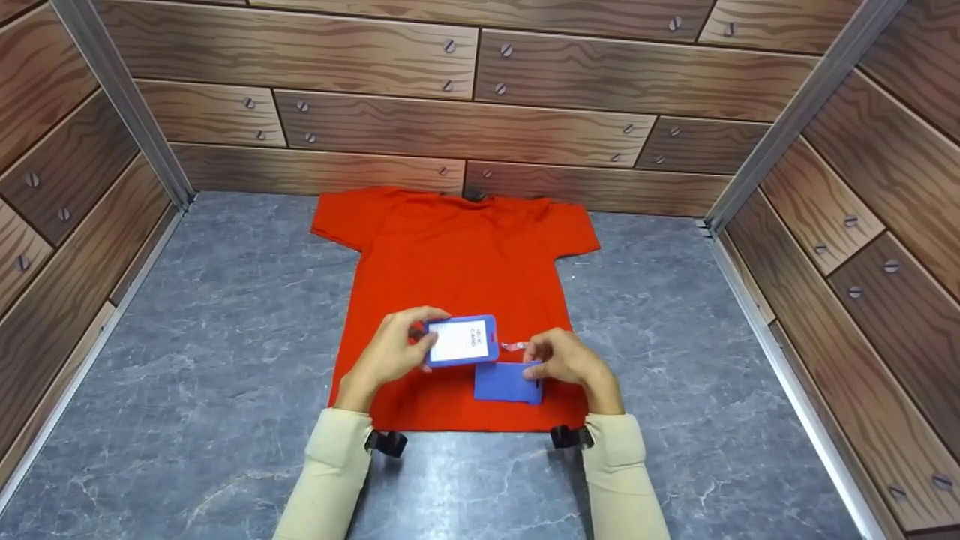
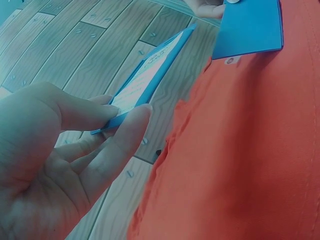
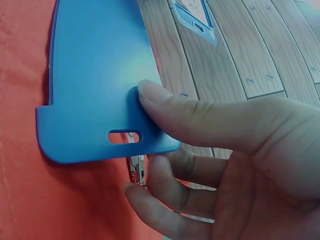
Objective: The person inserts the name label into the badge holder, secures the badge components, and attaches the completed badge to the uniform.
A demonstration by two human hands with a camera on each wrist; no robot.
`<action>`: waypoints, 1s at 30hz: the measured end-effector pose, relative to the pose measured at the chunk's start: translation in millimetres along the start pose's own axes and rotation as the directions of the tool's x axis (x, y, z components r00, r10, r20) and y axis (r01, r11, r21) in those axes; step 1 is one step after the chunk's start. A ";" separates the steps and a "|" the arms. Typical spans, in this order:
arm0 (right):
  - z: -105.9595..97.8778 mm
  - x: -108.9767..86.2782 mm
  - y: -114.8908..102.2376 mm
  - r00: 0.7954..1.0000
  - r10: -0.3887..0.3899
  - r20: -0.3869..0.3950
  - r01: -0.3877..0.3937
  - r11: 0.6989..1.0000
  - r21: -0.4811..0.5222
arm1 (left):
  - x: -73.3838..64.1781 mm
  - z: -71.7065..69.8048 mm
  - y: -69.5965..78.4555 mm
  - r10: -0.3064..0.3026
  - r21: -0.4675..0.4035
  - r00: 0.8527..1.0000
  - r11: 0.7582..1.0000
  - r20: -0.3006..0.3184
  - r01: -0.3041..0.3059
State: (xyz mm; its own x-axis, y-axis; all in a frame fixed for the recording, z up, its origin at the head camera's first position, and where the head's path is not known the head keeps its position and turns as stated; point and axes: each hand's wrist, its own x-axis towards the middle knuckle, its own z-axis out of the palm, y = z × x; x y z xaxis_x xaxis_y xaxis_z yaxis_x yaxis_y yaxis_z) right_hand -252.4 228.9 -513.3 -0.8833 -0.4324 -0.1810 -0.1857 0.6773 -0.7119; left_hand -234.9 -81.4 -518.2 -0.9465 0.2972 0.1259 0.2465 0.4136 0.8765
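My left hand [image 1: 391, 346] pinches one end of a blue badge holder [image 1: 491, 328] between thumb and fingers. A white card [image 1: 459, 341] with printed text sits inside its frame. In the left wrist view the holder [image 2: 150, 92] is tilted. My right hand [image 1: 564, 357] pinches a flat blue cover [image 1: 504, 382] near its slotted end, thumb on top; the slot shows in the right wrist view on the cover [image 3: 100, 70]. Behind that slot is a metal clip [image 3: 136, 167], close to my right fingertips. Both pieces are over a red T-shirt [image 1: 465, 270].
The T-shirt lies spread on a grey marbled surface [image 1: 247, 322], its collar toward the back wall. Wood-patterned panels [image 1: 465, 67] enclose the back and both sides, with metal edge strips [image 1: 780, 120] at the corners. A black wrist device [image 1: 387, 442] is strapped at the left sleeve.
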 end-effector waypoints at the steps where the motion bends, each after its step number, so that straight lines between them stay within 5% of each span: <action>1: 0.3 0.1 -0.3 1.000 0.007 0.000 -0.007 1.000 -0.002 | -0.1 -0.1 -0.3 -0.001 0.002 1.000 1.000 -0.001 0.001; 7: 2.9 1.5 -3.0 0.997 0.073 0.013 -0.073 0.997 0.017 | -1.2 -1.2 -1.1 0.003 -0.003 1.000 1.000 -0.004 -0.003; 30: -4.6 -3.1 2.2 0.990 0.030 -0.135 -0.016 0.995 0.100 | -0.5 -2.5 -1.8 0.015 0.036 1.000 0.999 -0.015 -0.015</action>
State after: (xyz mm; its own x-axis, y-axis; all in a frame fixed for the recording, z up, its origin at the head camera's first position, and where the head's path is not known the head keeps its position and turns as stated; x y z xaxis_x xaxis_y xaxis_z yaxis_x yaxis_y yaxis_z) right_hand -252.0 234.5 -511.1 -0.9384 -0.3279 -0.1091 -0.1272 0.6212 -0.7732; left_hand -235.4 -84.4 -518.6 -0.9457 0.2902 0.1465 0.2679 0.4401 0.8570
